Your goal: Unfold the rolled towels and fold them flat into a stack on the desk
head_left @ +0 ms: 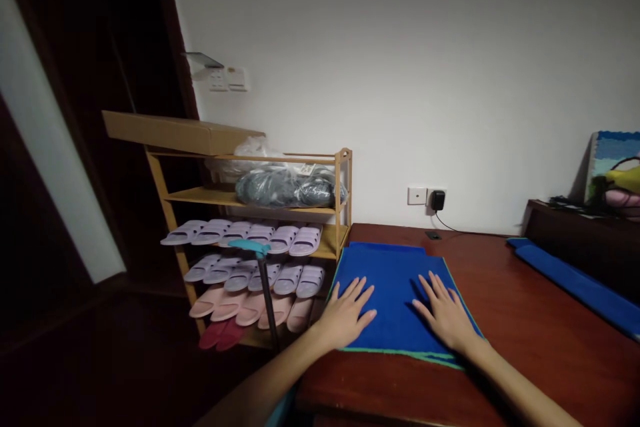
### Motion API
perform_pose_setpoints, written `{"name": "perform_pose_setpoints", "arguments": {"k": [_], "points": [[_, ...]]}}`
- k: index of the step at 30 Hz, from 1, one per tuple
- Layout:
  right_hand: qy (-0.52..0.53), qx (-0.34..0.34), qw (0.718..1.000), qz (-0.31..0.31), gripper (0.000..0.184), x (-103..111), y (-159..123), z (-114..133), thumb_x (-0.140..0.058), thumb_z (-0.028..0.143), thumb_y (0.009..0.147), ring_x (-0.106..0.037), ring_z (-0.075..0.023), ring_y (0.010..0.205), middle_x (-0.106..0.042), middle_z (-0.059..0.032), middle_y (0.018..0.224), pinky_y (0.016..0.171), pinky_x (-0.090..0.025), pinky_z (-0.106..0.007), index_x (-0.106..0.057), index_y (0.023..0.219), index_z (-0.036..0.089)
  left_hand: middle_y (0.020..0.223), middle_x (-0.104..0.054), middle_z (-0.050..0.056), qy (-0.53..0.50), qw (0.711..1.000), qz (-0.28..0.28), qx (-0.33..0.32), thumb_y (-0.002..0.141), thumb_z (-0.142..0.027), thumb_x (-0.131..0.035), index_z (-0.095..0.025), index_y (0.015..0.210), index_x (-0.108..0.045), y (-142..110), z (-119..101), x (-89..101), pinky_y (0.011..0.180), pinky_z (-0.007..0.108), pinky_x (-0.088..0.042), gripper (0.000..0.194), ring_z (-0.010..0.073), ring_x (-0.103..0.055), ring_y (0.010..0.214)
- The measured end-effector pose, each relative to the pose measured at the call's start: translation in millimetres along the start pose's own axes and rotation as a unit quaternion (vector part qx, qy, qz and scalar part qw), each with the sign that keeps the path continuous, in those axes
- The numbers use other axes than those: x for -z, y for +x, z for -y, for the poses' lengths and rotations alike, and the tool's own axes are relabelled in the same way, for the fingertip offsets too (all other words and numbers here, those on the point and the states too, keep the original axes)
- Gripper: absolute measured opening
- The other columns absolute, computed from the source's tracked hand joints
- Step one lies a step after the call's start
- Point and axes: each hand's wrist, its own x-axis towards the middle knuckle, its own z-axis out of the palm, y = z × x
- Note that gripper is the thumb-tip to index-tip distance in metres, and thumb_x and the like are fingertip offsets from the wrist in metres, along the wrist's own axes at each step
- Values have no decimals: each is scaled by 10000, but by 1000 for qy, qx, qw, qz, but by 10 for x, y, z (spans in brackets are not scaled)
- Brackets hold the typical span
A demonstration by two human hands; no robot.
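Observation:
A blue cloth [390, 300] with green edging lies flat on the reddish-brown wooden table [380, 383]. It seems layered, since a second edge shows at the front and another at the back. My left hand [347, 313] rests palm down on its left part, fingers spread. On the right part my right hand [445, 313] lies flat too, its fingers apart. Neither hand grips anything. Further right on the same table is another blue cloth [575, 280], long and narrow, beside a dark raised ledge.
Left of the table stands a wooden shoe rack [344, 200] with rows of slippers [305, 240] and a cardboard box [170, 133] on top. A blue-topped handle [250, 247] rises before it. A black plug [438, 200] sits in the wall, its cord running right.

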Motion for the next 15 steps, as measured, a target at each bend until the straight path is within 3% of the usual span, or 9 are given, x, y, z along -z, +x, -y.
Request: {"name": "perform_pose_setpoints", "arguments": {"k": [5, 12, 15], "points": [[22, 52, 997, 52, 688, -21, -297, 128, -222, 681, 864, -131, -222, 1405, -169, -7, 1517, 1114, -167, -460, -254, 1450, 321, 1527, -194, 52, -15, 999, 26, -30, 923, -598, -266, -331, 1451, -251, -137, -84, -42, 1099, 566, -91, 592, 277, -141, 1406], [11, 45, 996, 78, 740, 64, -185, 87, -203, 704, 852, -129, -235, 1405, -182, -37, 1513, 1110, -163, -480, -256, 1453, 275, 1525, -206, 52, 2, 1000, 27, -16, 927, -592, -262, -327, 1446, -271, 8, -82, -63, 1096, 576, -96, 583, 277, -153, 1404], [-1, 33, 998, 52, 751, 116, -223, 137, -202, 703, 853, -115, -239, 1406, -157, -53, 1518, 1113, -160, -474, -253, 1456, 258, 1527, -191, 72, 23, 1000, 6, -18, 925, -575, -296, -297, 1451, -274, 32, -176, -7, 1098, 583, -76, 596, 295, -148, 1403]]}}
